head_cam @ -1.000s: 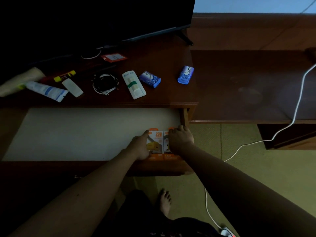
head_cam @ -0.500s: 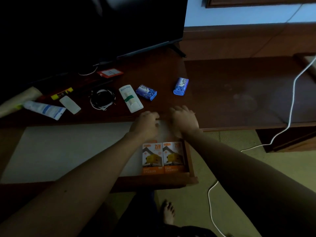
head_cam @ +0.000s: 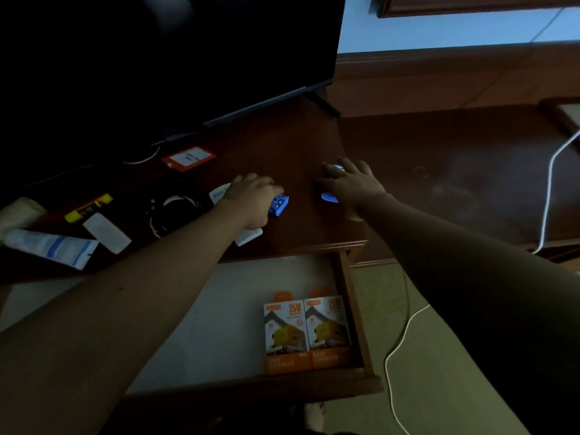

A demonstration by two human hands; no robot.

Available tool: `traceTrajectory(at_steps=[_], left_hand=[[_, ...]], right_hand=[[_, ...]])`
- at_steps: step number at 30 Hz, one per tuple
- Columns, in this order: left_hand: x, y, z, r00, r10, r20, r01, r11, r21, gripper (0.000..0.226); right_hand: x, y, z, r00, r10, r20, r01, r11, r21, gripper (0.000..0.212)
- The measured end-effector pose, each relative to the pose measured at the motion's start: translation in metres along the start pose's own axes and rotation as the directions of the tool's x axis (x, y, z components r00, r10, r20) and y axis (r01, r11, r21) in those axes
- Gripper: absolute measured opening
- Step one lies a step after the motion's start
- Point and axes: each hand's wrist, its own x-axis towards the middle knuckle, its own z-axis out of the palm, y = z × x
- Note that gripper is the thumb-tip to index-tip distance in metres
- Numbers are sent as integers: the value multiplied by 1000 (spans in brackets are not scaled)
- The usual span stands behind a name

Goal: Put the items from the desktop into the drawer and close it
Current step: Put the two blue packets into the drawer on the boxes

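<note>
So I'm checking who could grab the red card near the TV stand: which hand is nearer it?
Left. The left hand rests on a blue packet just below and right of the red card; the right hand lies farther right.

The open drawer (head_cam: 348, 309) lies bare across its pale floor save two orange charger boxes (head_cam: 306, 334) crowding its right front corner, while clutter fills the desktop (head_cam: 298, 146) left of both hands.

Two orange boxes (head_cam: 307, 334) lie side by side at the lower middle of the frame. Each says "25W" at its top and "FAST CHARGER" at its bottom. The red tag (head_cam: 188, 158) at the upper left has words too blurry to read.
</note>
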Motion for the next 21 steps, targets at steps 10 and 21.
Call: traceTrajectory(at_steps=[10,21], left_hand=[[5,10,10,994,21,-107,-35,991,-128,64],[-61,67,36,949,-86,-303,-19,944,-330,64]], right_hand=[[0,10,12,1000,-6,-29,6,1000,4,76],[-64,-28,28,997,-34,-64,44,987,156,77]])
